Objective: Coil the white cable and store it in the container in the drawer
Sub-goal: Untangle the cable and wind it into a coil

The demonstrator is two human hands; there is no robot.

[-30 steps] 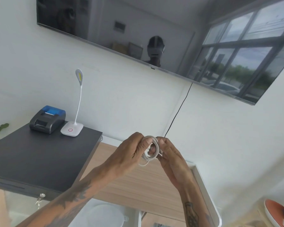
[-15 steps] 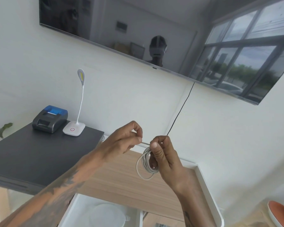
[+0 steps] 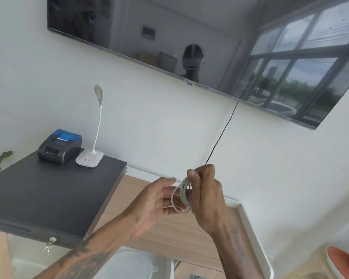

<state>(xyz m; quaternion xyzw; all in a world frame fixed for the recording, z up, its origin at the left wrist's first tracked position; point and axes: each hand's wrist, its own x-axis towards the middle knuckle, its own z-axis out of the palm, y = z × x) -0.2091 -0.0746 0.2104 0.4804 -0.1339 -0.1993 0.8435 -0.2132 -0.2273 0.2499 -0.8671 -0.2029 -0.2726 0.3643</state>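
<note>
Right grip [image 3: 203, 193] is pinching the white cable [image 3: 182, 195] coil at its 3 o'clock side, probably so the loops cannot spring apart. Left hand [image 3: 155, 204], fingers loosely spread, is cupping the coil's 9 o'clock side, seemingly feeding slack. Both forearms are angling up over the wooden tabletop [image 3: 169, 236]; white container [image 3: 129, 264] is sitting at 6 o'clock.

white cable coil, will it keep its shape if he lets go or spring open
The cable looks thin and floppy: its loops hang unevenly from the right hand, one sagging wider toward the left hand. Nothing visibly ties the loops, so they would probably loosen once released. It likely weighs little, since a few fingers seem to carry it.
</note>
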